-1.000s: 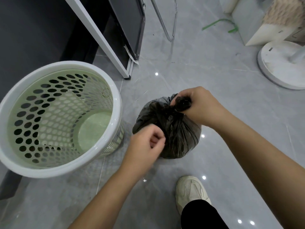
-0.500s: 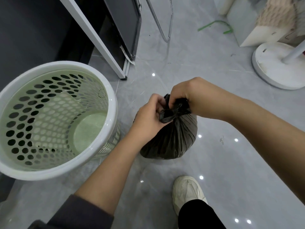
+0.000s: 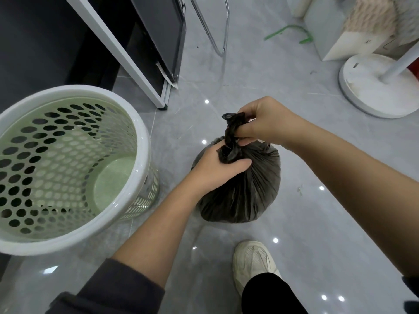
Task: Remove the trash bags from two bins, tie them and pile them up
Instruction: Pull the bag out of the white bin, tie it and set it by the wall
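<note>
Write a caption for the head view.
Left hand and right hand grip the bag by its twisted neck, beside the bin.

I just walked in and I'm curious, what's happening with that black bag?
A person is tying up a full black trash bag that sits on the floor. The left hand grips the twisted neck low down; the right hand pinches its top end. The green perforated bin beside it has no bag inside.

- One perforated bin (image 3: 143, 146), nine o'clock.
- One dark trash bag (image 3: 249, 191), centre.
- Two hands: left hand (image 3: 215, 169), right hand (image 3: 268, 121).
- One pale shoe (image 3: 254, 260), six o'clock.
- One white stand base (image 3: 362, 94), two o'clock.
</note>
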The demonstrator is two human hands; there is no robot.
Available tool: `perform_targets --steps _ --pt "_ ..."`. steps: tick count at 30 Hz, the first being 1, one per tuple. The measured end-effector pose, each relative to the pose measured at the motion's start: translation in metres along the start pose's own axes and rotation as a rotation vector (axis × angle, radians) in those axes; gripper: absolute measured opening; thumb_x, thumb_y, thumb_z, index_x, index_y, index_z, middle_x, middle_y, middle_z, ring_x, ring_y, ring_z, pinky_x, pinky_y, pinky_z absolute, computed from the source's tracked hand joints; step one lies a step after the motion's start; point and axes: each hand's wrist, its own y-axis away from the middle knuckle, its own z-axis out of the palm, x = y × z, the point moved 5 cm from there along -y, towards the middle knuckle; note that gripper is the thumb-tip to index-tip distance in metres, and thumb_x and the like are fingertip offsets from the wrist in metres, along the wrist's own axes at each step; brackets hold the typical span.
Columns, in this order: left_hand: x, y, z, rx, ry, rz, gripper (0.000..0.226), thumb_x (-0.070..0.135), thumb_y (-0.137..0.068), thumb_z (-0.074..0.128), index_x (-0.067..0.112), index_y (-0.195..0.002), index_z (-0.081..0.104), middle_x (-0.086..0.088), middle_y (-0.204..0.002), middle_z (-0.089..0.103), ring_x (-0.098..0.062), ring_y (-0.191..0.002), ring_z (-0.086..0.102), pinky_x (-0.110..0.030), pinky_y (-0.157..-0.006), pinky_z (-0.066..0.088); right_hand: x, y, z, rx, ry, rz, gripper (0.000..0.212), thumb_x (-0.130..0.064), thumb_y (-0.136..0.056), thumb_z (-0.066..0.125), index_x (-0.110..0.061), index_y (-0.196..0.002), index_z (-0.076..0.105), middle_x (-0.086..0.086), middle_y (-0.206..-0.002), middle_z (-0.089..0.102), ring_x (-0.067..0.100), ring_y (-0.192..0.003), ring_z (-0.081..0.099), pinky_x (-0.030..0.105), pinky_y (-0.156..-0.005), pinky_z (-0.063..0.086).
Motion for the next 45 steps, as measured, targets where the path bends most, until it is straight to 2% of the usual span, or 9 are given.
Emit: perform_targets --steps 5,11,15,18,24,27,35,42,45 --pt "0.002 -0.002 0.002 0.037 -0.018 -0.03 0.01 0.051 -0.066 0.069 0.048 -0.068 0.06 0.02 -0.062 0.058 -0.013 -0.07 0.057 -0.033 -0.07 0.047 0.019 -0.009 -0.005 -0.003 -0.06 0.093 0.011 0.003 -0.079 0.068 -0.004 -0.087 0.071 0.006 -0.075 0.069 0.01 -0.057 0.068 0.018 -0.061 0.058" --pt "-0.001 0.001 0.002 0.049 0.038 -0.208 0.017 0.054 -0.068 0.064 0.037 -0.067 0.062 0.012 -0.065 0.06 -0.014 -0.069 0.058 -0.031 -0.07 0.046 0.045 -0.012 -0.012 -0.046 -0.138 0.168 0.013 -0.009 -0.081 0.071 -0.008 -0.094 0.07 0.005 -0.076 0.064 0.014 -0.064 0.055 0.018 -0.052 0.044" --pt "0.002 0.0 -0.008 0.057 -0.007 -0.294 0.022 0.043 -0.086 0.056 0.027 -0.071 0.056 0.006 -0.055 0.053 -0.007 -0.042 0.049 -0.018 -0.049 0.038 0.071 0.012 -0.015 -0.087 -0.201 0.131 0.024 -0.018 -0.086 0.066 -0.021 -0.11 0.067 -0.003 -0.087 0.068 0.011 -0.072 0.057 0.027 -0.071 0.05" --pt "0.012 -0.002 -0.02 0.041 -0.111 -0.314 0.023 0.035 -0.088 0.054 0.022 -0.069 0.057 0.001 -0.06 0.054 -0.014 -0.055 0.051 -0.024 -0.059 0.039 0.072 0.037 0.014 -0.162 -0.074 -0.031 0.038 -0.013 -0.086 0.066 -0.028 -0.12 0.058 -0.01 -0.102 0.064 0.004 -0.079 0.061 0.013 -0.074 0.048" --pt "0.04 -0.005 -0.037 -0.031 -0.22 -0.382 0.011 0.015 -0.082 0.061 0.007 -0.087 0.066 -0.006 -0.062 0.063 -0.017 -0.049 0.054 -0.025 -0.05 0.043 0.071 0.034 0.065 0.043 0.238 -0.194 0.087 -0.063 -0.064 0.071 -0.029 -0.138 0.039 -0.01 -0.125 0.042 0.003 -0.118 0.04 0.021 -0.1 0.035" --pt "0.051 -0.008 -0.035 -0.101 -0.137 -0.445 0.015 0.004 -0.084 0.059 -0.003 -0.097 0.064 -0.014 -0.073 0.067 -0.02 -0.058 0.061 -0.023 -0.046 0.049 0.06 0.028 0.079 0.234 0.291 -0.136 0.083 -0.078 -0.058 0.056 -0.033 -0.127 0.045 -0.011 -0.115 0.046 0.009 -0.113 0.044 0.034 -0.096 0.035" --pt "0.062 -0.014 -0.044 -0.268 -0.229 -0.586 0.018 0.008 -0.091 0.055 -0.003 -0.103 0.062 -0.014 -0.082 0.072 -0.015 -0.065 0.066 -0.016 -0.06 0.054 0.047 0.022 0.099 0.342 0.089 -0.076 0.027 -0.058 -0.078 0.062 -0.038 -0.07 0.046 -0.011 -0.086 0.053 0.014 -0.1 0.047 0.036 -0.092 0.027" --pt "0.051 -0.022 -0.071 -0.11 -0.19 -0.614 0.005 0.004 -0.089 0.06 0.0 -0.092 0.06 -0.01 -0.072 0.064 -0.006 -0.042 0.06 -0.015 -0.049 0.054 0.053 0.011 0.112 0.141 0.037 -0.141 0.027 -0.019 -0.096 0.044 -0.02 -0.069 0.043 -0.008 -0.067 0.048 0.011 -0.073 0.049 0.036 -0.083 0.031" --pt "0.037 -0.017 -0.081 -0.073 -0.188 -0.617 0.007 0.003 -0.087 0.062 0.0 -0.093 0.06 -0.01 -0.072 0.062 -0.007 -0.038 0.057 -0.014 -0.038 0.047 0.059 0.008 0.119 -0.008 -0.103 -0.136 0.029 -0.037 -0.089 0.049 -0.011 -0.081 0.054 -0.004 -0.075 0.053 0.016 -0.081 0.055 0.044 -0.092 0.04"
